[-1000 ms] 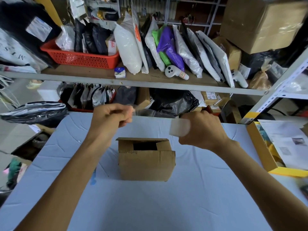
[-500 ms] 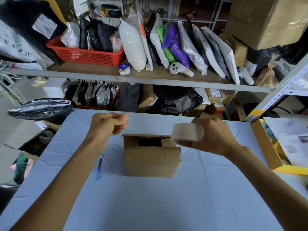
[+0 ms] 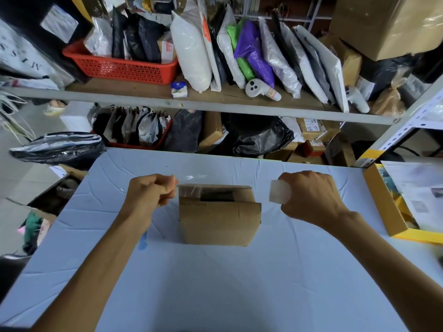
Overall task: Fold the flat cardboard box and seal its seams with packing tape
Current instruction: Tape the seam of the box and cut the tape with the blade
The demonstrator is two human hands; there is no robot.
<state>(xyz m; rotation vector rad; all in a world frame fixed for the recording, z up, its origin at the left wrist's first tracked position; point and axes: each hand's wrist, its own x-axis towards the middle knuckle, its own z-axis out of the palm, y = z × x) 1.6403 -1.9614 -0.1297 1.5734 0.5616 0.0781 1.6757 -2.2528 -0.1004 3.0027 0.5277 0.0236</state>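
Observation:
A small brown cardboard box (image 3: pixel 217 221) stands upright in the middle of the light blue table (image 3: pixel 215 283), its top flaps partly folded with a dark gap between them. My right hand (image 3: pixel 311 197) grips a roll of clear packing tape (image 3: pixel 279 195) to the right of the box. My left hand (image 3: pixel 152 191) pinches the free end of the tape at the box's upper left corner. A clear strip of tape (image 3: pixel 191 178) stretches between the hands just above the box's far edge.
A blue pen-like item (image 3: pixel 143 240) lies left of the box, partly under my left forearm. A yellow-edged tray with papers (image 3: pixel 393 212) sits at the table's right. Behind the table stand metal shelves (image 3: pixel 191 104) with parcels, bags and a red basket (image 3: pixel 119 65).
Both hands have dropped toward the box and spread apart. The tape roll moved right, and the strip between my hands has grown longer.

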